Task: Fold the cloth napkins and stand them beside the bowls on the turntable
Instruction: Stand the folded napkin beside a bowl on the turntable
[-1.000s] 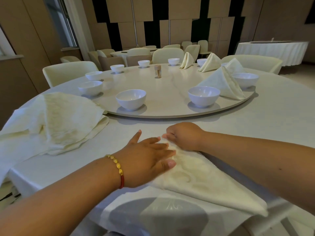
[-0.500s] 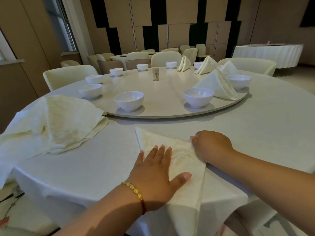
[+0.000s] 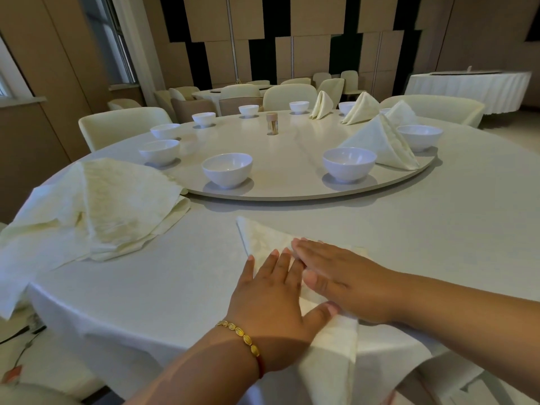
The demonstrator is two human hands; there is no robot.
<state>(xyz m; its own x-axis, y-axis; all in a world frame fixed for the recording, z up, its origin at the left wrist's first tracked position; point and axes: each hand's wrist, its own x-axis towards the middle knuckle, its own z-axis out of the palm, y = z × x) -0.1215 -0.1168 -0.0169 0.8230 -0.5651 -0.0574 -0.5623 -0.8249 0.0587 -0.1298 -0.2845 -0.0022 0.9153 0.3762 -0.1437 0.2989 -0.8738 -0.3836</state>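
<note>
A cream cloth napkin (image 3: 264, 239) lies folded in a triangle on the table's near edge, its lower part hanging over the rim. My left hand (image 3: 271, 299) presses flat on it with fingers spread. My right hand (image 3: 342, 276) lies flat across it too, fingers straight and pointing left, just over my left fingertips. On the turntable (image 3: 292, 182) stand several white bowls, the nearest two being one at the left (image 3: 227, 170) and one at the right (image 3: 349, 164). A folded napkin (image 3: 380, 144) stands beside the right bowl, with more folded ones (image 3: 361, 108) farther back.
A pile of unfolded napkins (image 3: 111, 206) lies on the table at the left. A small toothpick holder (image 3: 272, 123) stands at the turntable's middle. Cream chairs (image 3: 122, 124) ring the table, and another clothed table (image 3: 467, 89) stands at the back right.
My right hand has gone from curled at the napkin's right edge to lying flat over the cloth beside my left hand. The left hand stays pressed flat.
</note>
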